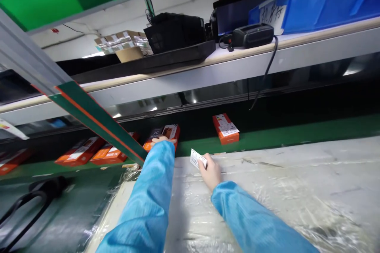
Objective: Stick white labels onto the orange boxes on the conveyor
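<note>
My left hand [162,139] reaches over the near part of an orange and black box [170,130] marked "7C" on the dark green belt. Its fingers spread across the box's width and grip it; the sleeve hides part of the palm. In my right hand [212,172], a small white printed card or label [196,159] is pinched between thumb and fingers, above the plastic-covered bench. Another orange box [229,136], with white labels on top, lies on the belt farther right, apart from both hands.
Several orange boxes [80,152] lie along the belt at left, behind a slanted green and grey post [97,114]. The plastic-covered bench [267,189] borders the belt. A shelf above carries a black device [252,35] with a hanging cable and a blue bin [332,4].
</note>
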Available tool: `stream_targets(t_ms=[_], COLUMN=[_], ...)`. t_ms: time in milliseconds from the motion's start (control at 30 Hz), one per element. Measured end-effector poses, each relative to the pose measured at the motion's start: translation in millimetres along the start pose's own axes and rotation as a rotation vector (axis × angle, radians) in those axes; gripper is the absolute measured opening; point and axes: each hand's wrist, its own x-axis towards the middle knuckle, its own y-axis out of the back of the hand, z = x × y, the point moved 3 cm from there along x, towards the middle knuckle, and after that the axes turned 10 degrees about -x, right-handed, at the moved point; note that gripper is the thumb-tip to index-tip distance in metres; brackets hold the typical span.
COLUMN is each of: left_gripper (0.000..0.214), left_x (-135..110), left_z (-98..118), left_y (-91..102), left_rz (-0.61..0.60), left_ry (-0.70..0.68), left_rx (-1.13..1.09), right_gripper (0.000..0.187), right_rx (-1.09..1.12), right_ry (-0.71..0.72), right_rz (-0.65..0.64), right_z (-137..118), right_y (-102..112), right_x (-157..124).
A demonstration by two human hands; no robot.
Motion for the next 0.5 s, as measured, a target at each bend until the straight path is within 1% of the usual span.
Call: stream_targets(t_ms=[133,233,300,400,500], left_gripper=[0.095,0.095,0.098,0.103,0.1], left_x=[-3,-6,-10,-23,-37], left_z=[3,9,16,27,37], left_y=[-1.8,-5.6,-10.1,-19.0,-22.2], left_rz=[0.009,-0.006,-0.035,-0.102,-0.172], left_ry=[-0.041,-0.085,-0.117,-0.156,-0.19], left_rx=[0.008,0.022,0.027,0.03,0.023], right_gripper=[0.019,0.02,0.021,0.023,0.027], right_rx=[0.01,0.017,0.016,0.017,0.024], right_ry=[0.007,-0.02,-0.038,-0.048,-0.066], right_rz=[0.012,0.05,0.081,0.1,0.13], right_z=[-3,-3,-2,1,9], right_y=[1,3,6,9,14], right_x=[2,4,7,10,15])
